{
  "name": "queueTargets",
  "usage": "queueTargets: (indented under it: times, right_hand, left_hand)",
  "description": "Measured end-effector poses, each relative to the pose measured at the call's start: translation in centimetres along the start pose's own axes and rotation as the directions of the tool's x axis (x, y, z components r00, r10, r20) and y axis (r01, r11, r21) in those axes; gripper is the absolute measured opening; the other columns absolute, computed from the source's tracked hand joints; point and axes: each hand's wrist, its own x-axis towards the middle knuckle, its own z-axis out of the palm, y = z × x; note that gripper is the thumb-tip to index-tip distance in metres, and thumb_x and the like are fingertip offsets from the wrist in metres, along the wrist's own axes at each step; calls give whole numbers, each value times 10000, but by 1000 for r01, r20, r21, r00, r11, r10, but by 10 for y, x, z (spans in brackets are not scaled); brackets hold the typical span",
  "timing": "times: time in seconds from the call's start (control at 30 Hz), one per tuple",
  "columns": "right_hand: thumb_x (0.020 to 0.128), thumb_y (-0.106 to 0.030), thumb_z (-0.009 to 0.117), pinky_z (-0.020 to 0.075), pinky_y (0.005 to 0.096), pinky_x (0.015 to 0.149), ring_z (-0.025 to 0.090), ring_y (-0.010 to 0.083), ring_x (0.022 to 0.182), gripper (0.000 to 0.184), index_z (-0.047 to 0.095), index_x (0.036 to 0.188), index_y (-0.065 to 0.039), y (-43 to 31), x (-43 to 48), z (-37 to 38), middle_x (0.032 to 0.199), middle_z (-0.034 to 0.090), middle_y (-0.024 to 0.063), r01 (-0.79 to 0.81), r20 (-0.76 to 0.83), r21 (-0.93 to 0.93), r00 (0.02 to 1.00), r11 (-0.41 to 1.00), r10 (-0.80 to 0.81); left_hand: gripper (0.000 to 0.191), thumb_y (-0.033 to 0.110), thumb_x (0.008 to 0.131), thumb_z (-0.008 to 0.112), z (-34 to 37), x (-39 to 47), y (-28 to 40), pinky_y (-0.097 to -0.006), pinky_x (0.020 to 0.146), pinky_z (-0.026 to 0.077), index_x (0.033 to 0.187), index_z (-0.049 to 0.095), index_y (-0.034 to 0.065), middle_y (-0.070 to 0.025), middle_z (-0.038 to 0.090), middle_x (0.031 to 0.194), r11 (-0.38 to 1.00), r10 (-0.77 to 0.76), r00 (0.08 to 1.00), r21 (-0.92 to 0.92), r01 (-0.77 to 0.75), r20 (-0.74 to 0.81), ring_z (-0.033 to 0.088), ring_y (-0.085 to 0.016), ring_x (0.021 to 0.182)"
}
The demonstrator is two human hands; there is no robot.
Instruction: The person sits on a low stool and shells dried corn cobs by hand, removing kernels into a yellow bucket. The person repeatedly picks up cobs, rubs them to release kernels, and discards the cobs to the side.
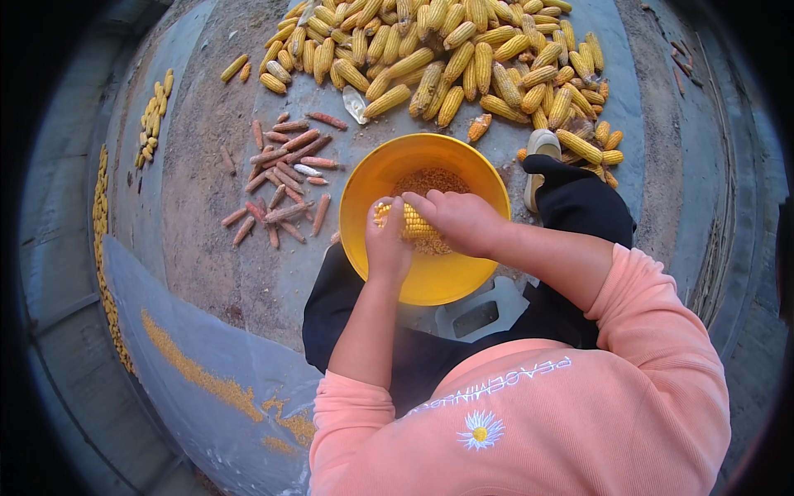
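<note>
Both my hands hold one yellow corn cob [417,222] over a yellow plastic bucket [434,282] between my knees. My left hand [389,239] grips the cob's left end, where some kernels are off. On the cob's right part lies my right hand [462,220], its thumb and fingers near the top of the cob. Loose corn kernels [431,180] lie in the bottom of the bucket, partly hidden by my hands. A big heap of corn cobs with kernels [459,59] is spread beyond the bucket. Bare reddish cobs [288,180] lie in a loose pile left of it.
A pale husk piece [355,104] and a short cob [479,128] lie between heap and bucket. My right shoe [542,149] touches the heap's edge. A plastic sheet [205,428] with scattered kernels [198,375] is at lower left. More cobs [155,118] line the far left.
</note>
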Motion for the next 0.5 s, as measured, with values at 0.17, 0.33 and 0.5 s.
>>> queueTargets:
  times: [0.17, 0.33, 0.5]
  right_hand:
    - [799, -90, 594, 548, 376, 659, 663, 292, 803, 587, 409, 1355, -68, 1, 0, 0, 948, 599, 143, -8, 0, -8, 1000, 1000, 8]
    - [793, -84, 603, 548, 376, 668, 663, 297, 817, 601, 402, 1360, -70, 1, 0, -1, 958, 602, 148, -3, 2, -4, 1000, 1000, 3]
    - [788, -72, 607, 546, 375, 675, 661, 299, 832, 609, 400, 1361, -72, 1, 0, -3, 966, 602, 148, -25, 7, 35, 1000, 999, 25]
  left_hand:
    - [201, 215, 945, 567, 0, -2, 3, -318, 781, 499, 1116, 500, 135, -28, 584, 1026, 1000, 3, 999, 20, -4, 32, 584, -163, 945]
    - [198, 158, 946, 552, 0, -3, 2, -307, 785, 495, 1133, 489, 139, -37, 559, 1065, 999, -10, 1000, 35, 10, 10, 573, -166, 965]
    - [292, 166, 921, 581, 6, -3, 1, -274, 638, 481, 1181, 454, 122, -40, 520, 1058, 988, 41, 999, 147, -40, -4, 562, -144, 891]
